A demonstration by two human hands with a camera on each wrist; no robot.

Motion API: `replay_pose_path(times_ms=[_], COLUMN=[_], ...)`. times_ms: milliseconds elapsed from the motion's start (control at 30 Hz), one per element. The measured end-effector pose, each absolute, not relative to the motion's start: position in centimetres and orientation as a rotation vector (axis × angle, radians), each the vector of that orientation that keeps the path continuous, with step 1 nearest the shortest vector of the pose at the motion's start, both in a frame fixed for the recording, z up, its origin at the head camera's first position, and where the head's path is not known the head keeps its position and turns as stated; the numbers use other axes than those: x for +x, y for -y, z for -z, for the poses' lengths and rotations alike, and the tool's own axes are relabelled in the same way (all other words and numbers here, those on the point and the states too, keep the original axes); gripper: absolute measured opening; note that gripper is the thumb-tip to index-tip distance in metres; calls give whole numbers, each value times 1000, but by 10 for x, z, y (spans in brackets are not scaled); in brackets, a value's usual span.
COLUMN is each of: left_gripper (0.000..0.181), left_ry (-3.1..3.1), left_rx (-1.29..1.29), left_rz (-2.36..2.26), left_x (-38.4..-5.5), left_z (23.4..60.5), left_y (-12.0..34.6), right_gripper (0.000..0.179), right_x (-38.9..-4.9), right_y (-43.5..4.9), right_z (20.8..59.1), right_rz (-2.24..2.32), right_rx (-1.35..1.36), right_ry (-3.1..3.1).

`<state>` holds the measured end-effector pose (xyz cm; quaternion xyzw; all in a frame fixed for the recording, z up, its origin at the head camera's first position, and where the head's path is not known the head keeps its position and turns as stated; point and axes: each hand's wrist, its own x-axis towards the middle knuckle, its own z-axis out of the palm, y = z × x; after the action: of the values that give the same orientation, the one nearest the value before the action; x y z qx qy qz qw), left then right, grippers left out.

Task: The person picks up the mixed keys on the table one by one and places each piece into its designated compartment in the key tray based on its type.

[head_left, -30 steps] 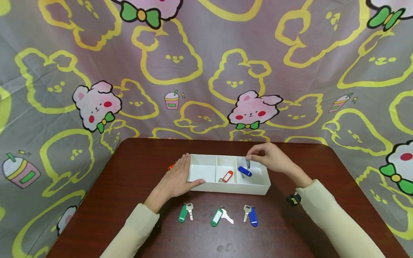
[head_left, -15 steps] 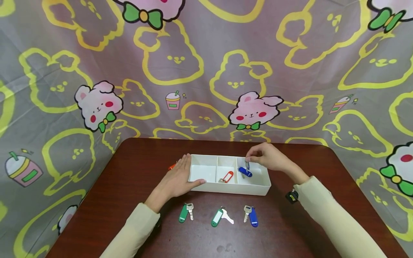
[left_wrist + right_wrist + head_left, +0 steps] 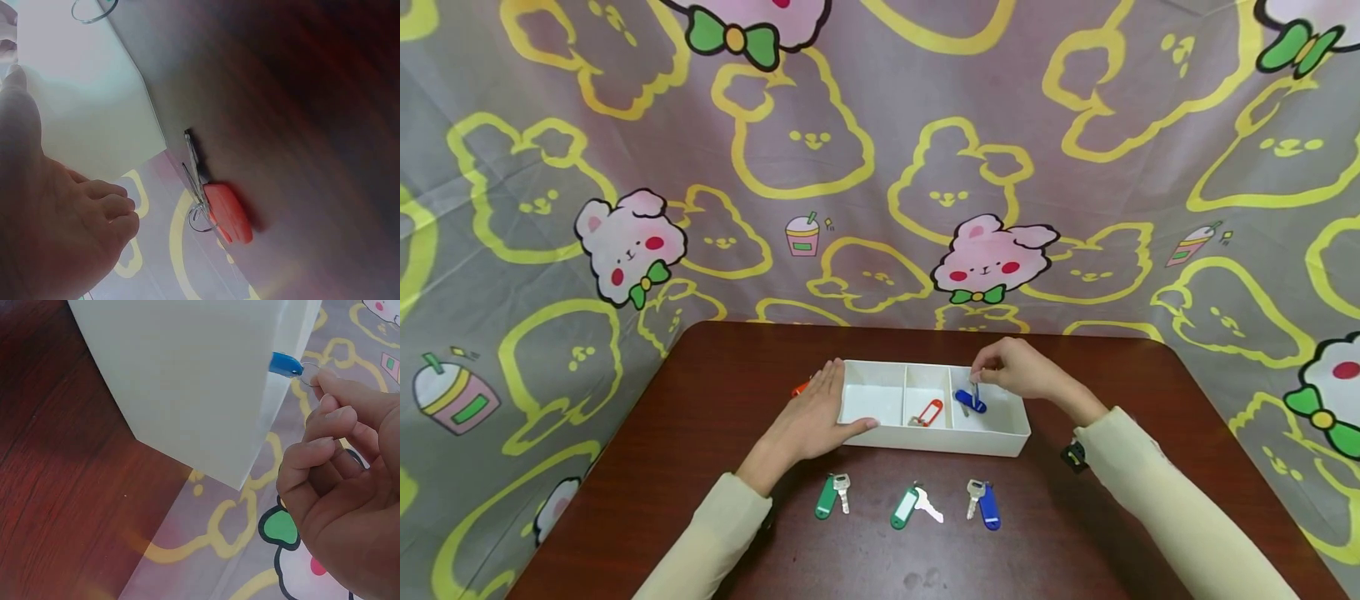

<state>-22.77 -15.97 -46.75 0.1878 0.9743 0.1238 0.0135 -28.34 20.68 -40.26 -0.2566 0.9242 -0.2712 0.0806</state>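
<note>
My left hand (image 3: 808, 421) lies along the left end of a white three-compartment tray (image 3: 936, 440), fingers straight, thumb over the front wall. Above the right compartment, my right hand (image 3: 1018, 368) pinches a thin metal ring between thumb and fingertip. From this ring (image 3: 309, 374) a blue key tag (image 3: 285, 364) reaches into the tray in the right wrist view. In the head view, blue plastic (image 3: 970, 402) and a bit of key show low in that compartment, below the fingertips. A red-framed key tag (image 3: 931, 412) with its key lies in the middle compartment.
In front of the tray lie two green-tagged keys, one left (image 3: 826, 497) and one central (image 3: 905, 507), and a blue-tagged key (image 3: 989, 507). A red-tagged key bunch (image 3: 228, 212) sits left of the tray, partly hidden by the left hand in the head view. Patterned cloth (image 3: 865, 167) hangs behind.
My right hand has lowered slightly into the right compartment, still holding the ring. The left hand stays at the tray's end.
</note>
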Motion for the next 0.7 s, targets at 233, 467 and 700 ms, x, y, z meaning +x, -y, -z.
replay_pose_path(times_ms=[233,467,700], left_gripper=[128,127,126], left_ry=[-3041,-3044,-3035], left_rx=[582,586,586], left_rz=[-387,-400,-402], left_x=[-228,-228,-227], left_z=[468,468,465], left_y=[159,159,159], right_gripper=[9,8,8], right_x=[-286,-284,-277], right_y=[-203,-198,-198], right_z=[404,400,392], right_rz=[777,760,780], right_rx=[-782,-760,-773], right_ry=[-2769,-2763,-2769])
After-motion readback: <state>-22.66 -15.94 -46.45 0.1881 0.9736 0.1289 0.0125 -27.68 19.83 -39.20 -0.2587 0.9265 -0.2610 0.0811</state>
